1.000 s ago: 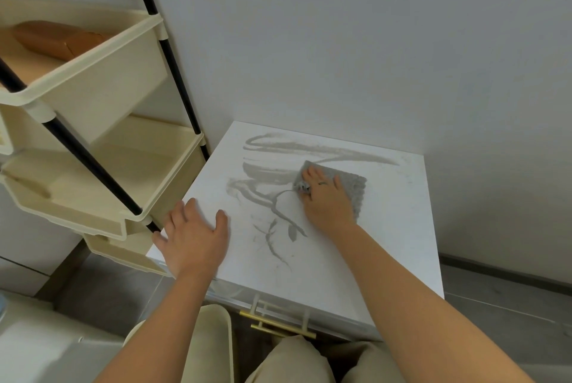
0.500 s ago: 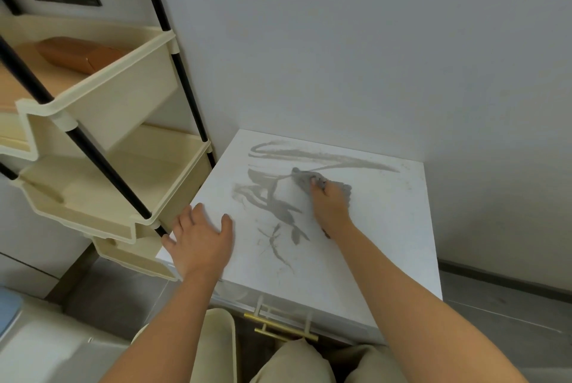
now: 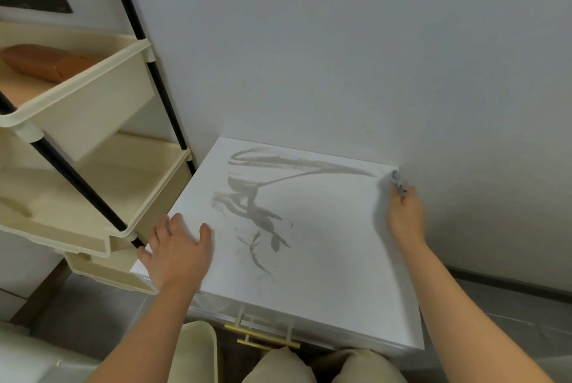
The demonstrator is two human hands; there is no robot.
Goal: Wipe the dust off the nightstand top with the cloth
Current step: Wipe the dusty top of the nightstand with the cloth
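The white nightstand top (image 3: 325, 243) carries grey dust smears (image 3: 257, 209) across its left and back parts. My right hand (image 3: 405, 215) is at the top's far right corner by the wall, gripping a bunched grey cloth (image 3: 397, 181) that pokes out past the fingertips. My left hand (image 3: 178, 248) lies flat, fingers spread, on the top's front left edge, holding nothing.
A cream tiered shelf rack (image 3: 102, 166) with black poles stands close on the left, a brown object (image 3: 43, 65) in its upper tray. A grey wall (image 3: 340, 57) backs the nightstand and runs along its right. A gold drawer handle (image 3: 263, 336) sits below the front edge.
My right hand has swept the cloth from the middle of the top to the far right corner, bunching it up. The left hand has stayed on the front left edge.
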